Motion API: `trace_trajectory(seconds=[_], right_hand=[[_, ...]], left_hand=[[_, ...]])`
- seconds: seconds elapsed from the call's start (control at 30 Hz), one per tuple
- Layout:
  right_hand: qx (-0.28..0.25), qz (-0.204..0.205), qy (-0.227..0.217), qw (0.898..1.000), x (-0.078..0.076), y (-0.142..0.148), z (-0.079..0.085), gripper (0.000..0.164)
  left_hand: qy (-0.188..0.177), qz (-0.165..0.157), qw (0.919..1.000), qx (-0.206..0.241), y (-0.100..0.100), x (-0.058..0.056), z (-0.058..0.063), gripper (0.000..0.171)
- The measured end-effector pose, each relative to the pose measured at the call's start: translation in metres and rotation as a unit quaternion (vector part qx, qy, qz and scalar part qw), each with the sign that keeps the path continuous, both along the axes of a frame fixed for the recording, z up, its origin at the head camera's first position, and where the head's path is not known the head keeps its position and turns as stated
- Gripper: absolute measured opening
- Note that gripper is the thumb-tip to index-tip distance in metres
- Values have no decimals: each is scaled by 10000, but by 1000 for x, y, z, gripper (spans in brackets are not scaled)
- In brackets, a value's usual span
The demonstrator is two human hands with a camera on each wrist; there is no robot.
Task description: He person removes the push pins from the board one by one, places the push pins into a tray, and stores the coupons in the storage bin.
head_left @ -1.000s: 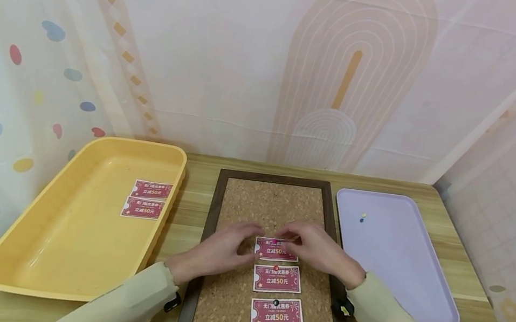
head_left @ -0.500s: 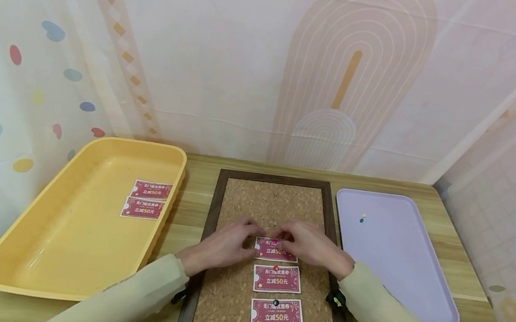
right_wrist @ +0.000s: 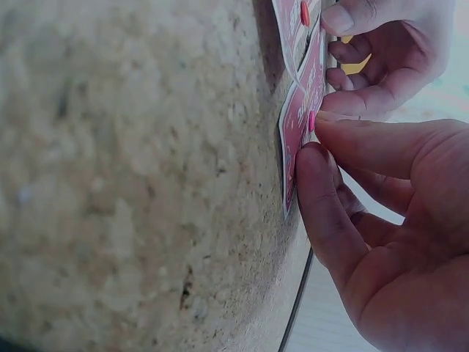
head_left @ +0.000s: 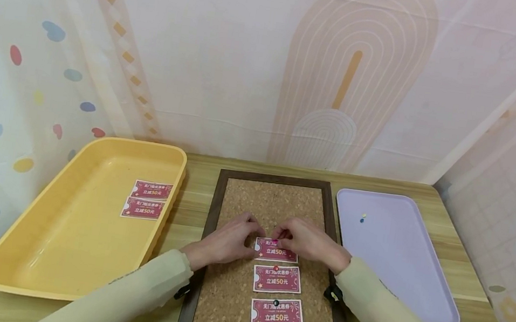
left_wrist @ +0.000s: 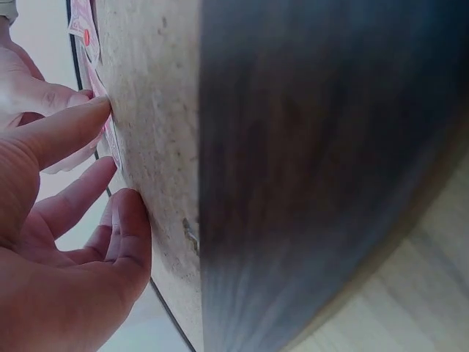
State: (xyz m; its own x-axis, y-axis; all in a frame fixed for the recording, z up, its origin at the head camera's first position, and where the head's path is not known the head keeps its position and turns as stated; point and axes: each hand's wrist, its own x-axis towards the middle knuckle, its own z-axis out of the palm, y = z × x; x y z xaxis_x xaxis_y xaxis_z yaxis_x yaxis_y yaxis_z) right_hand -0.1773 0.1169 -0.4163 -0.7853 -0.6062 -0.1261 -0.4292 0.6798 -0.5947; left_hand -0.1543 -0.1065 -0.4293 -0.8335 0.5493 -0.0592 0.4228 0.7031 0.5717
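A framed corkboard [head_left: 223,314] lies on the table, bearing a column of three red coupons printed with a 50. At the far coupon [head_left: 270,252], my right hand [head_left: 309,243] pinches a pink thumbtack [right_wrist: 311,121] between thumb and index finger against its upper part. My left hand [head_left: 227,239] bends loosely at that coupon's left edge, a digit touching the paper and other fingertips resting on the cork. A red thumbtack [head_left: 275,268] stands in the middle coupon [head_left: 266,281], a black thumbtack [head_left: 275,303] in the near coupon [head_left: 276,321].
To the left is a deep yellow tray [head_left: 61,244] with two more coupons [head_left: 144,208] near its right wall. A shallow lilac tray [head_left: 396,261] on the right holds a blue tack [head_left: 361,221] and a yellow tack [head_left: 364,215]. A patterned curtain [head_left: 232,59] hangs behind the table.
Both hands have drawn closer together over the far coupon, the right moving slightly left and the left slightly right. The coupons and trays have stayed put.
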Motion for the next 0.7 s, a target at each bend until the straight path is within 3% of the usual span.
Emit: trace_trajectory(seconds=[0.5, 0.7], right_hand=[[-251, 183, -406, 9987, -10, 0, -2, 6], [-299, 206, -474, 9982, -11, 0, -3, 6]], left_hand=[[-48, 5, 10000, -26, 3, -2, 1, 31], [-110, -54, 9997, 223, 4, -4, 1, 25]])
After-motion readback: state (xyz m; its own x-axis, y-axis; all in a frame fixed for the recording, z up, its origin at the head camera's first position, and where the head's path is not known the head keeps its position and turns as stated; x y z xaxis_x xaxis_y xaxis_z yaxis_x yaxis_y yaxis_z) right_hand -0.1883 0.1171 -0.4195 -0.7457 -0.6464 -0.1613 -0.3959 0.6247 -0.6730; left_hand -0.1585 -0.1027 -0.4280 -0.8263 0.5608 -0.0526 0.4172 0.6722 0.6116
